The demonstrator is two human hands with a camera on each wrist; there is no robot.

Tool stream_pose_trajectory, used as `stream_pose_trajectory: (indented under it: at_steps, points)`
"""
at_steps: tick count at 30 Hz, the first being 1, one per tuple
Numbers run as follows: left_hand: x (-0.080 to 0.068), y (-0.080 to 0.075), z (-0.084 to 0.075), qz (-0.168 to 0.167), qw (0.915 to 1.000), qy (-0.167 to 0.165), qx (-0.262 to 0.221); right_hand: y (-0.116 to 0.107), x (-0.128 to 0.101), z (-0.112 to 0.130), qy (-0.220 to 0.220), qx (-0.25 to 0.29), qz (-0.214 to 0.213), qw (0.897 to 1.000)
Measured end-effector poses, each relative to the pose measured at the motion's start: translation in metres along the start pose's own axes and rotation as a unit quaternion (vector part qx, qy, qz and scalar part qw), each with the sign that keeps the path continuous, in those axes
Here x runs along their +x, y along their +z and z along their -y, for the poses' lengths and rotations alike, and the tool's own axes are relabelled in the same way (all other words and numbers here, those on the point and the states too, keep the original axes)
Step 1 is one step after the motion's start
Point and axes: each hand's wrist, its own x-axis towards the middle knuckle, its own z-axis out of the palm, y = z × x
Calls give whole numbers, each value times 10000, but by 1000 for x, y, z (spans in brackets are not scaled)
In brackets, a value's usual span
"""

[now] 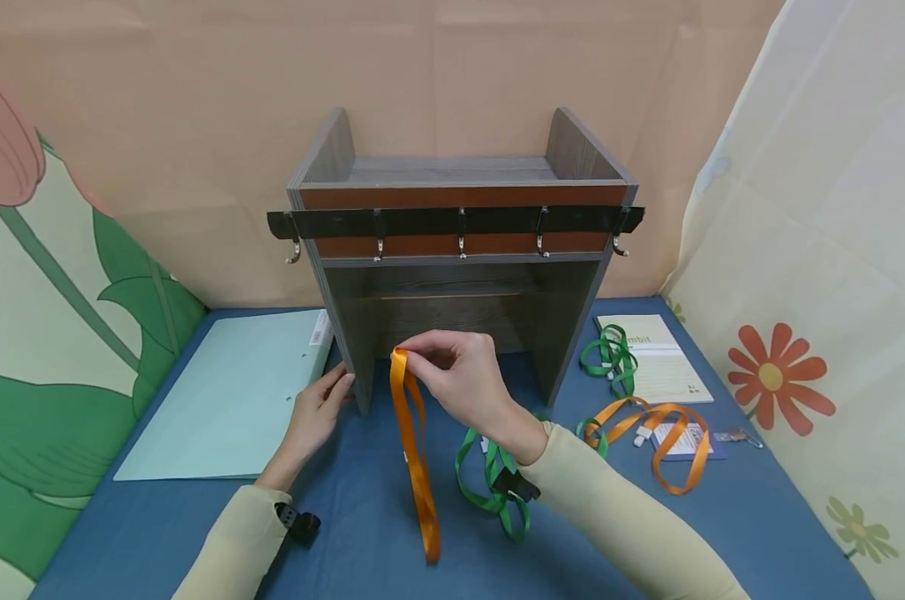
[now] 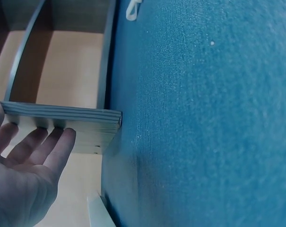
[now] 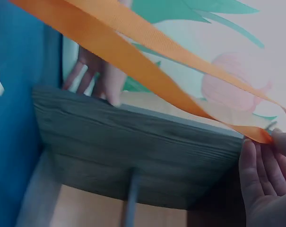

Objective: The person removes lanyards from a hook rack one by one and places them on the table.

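Note:
My right hand (image 1: 460,375) pinches the top of an orange lanyard (image 1: 415,467) between thumb and fingers. The strap hangs down as a long loop in front of the grey wooden shelf (image 1: 340,333). In the right wrist view, the pinched end of the orange strap (image 3: 180,99) is near the shelf's edge. My left hand (image 1: 317,417) rests at the lower front of the shelf's left side panel. The left wrist view shows its fingers (image 2: 57,151) extended against the panel's outer face. A black rail with several metal hooks (image 1: 462,223) runs across the shelf front.
Green lanyards (image 1: 490,483) lie under my right forearm. Another orange lanyard (image 1: 696,467) with a badge, a green lanyard (image 1: 621,367) and a notepad (image 1: 662,367) lie at the right. A pale folder (image 1: 220,392) lies left of the shelf on the blue cloth (image 1: 362,533).

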Motion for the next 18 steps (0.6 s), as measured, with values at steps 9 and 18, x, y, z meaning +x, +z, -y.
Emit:
stream_pose_trajectory:
  at_steps: [9,18]
  points:
    - [-6,-3,-39,128,9997,-162,98,17,-22,-24,492,-12,224,9985]
    - [-8,-3,-41,131,9997,-171,77,28,-41,-66,1357,-625,989,9838]
